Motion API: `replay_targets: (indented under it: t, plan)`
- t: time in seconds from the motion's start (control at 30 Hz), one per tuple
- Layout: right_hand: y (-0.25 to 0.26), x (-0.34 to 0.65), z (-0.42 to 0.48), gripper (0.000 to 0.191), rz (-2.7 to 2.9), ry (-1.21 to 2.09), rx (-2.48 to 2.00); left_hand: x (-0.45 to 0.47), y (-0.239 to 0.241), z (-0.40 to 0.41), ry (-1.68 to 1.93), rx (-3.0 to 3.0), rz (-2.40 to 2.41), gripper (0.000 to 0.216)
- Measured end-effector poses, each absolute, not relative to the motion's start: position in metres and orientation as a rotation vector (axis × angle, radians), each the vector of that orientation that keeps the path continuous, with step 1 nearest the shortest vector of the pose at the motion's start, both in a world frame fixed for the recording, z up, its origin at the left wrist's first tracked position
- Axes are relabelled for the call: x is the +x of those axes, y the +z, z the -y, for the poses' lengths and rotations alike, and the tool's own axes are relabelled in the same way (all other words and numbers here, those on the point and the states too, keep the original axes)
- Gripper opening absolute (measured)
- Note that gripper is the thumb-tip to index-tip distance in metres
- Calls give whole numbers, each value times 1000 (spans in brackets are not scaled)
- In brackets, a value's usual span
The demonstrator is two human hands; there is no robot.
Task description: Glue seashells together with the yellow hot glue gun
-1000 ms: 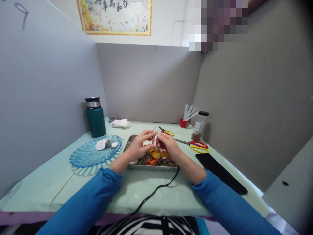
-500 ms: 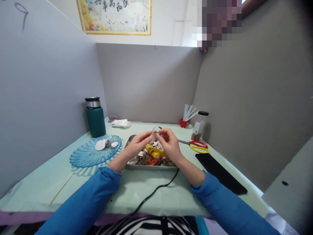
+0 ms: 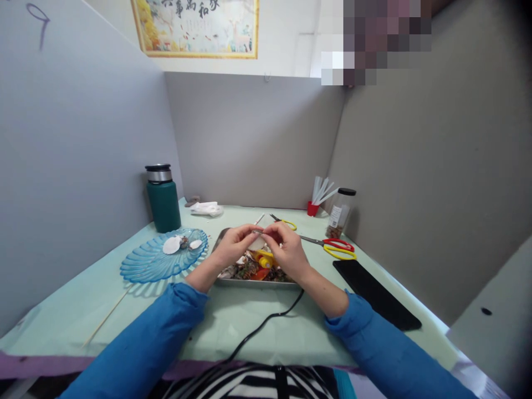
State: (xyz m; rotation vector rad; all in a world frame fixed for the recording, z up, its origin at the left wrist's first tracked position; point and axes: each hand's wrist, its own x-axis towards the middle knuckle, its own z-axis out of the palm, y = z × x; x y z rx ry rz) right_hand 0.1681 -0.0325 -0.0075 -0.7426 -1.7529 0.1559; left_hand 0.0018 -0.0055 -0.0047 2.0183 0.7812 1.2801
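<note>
From the head camera, both hands meet over the far half of a metal tray [image 3: 254,282] that sits in the middle of the pale green table [image 3: 233,316]. The left hand [image 3: 233,247] and the right hand [image 3: 287,250] have their fingers curled in, and the fingertips of both pinch one pale shell [image 3: 257,240], held just above the tray's contents. Those contents are a heap of dark and pale shells, with a yellow piece [image 3: 265,259] and an orange one showing below the hands. To the left of the tray lies a blue glass plate [image 3: 149,270] with a few white shells on it, and behind that stands a green flask [image 3: 163,200]. A thin wooden skewer [image 3: 106,318] lies near the front left edge. To the right of the tray are red-and-yellow scissors [image 3: 339,248], then a flat black slab [image 3: 376,288]. A black cable [image 3: 266,326] runs from under the right wrist toward the person.
</note>
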Motion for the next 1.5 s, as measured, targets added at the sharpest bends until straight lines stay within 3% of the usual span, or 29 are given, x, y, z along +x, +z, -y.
replay_targets:
  t: [0.7, 1.03, 1.4, 1.5]
  plan:
    - [-10, 168, 28, 16, 1709, 65, -923, 1, -4, 6, 1448, 2095, -764, 29]
    - [-7, 167, 32, 17, 1798, 27, -959, 2, 3, 16, 1699, 2494, -895, 8]
    - [-2, 168, 38, 21, 1810, 182, -865, 1, -2, 7, 1667, 2126, -1062, 8]
    - [-4, 167, 38, 31, 1835, 249, -865, 2, -3, 5, 1654, 2007, -1015, 10]
